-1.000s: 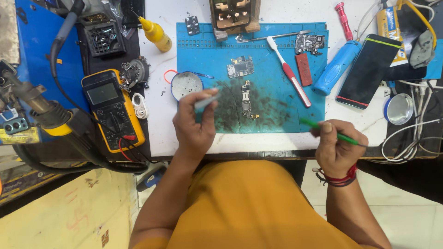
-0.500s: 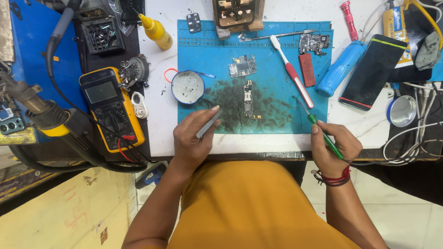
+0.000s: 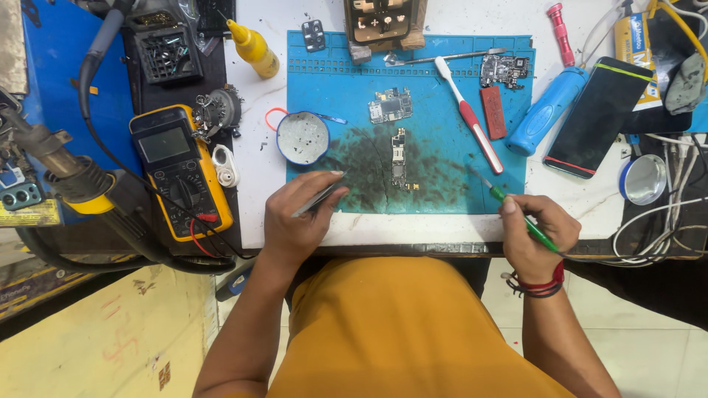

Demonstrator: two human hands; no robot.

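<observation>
overhead, stained blue mat [image 3: 442, 88] on white bench [image 3: 258, 155], left hand [image 3: 295, 221] fingers pinching tweezers [image 3: 318, 197], right hand [image 3: 537, 234] gripping green screwdriver [image 3: 516, 214]

Yellow multimeter [image 3: 181, 171] grey screen; black phone [image 3: 599, 118] right.

Yellow multimeter [image 3: 179, 169]; yellow bottle [image 3: 253, 48]

Both forearms reach forward from the torso, the left hand [image 3: 295, 221] curled in a pinching grip, the right hand [image 3: 535, 232] closed in a fist-like grip, wrist slightly bent.
</observation>
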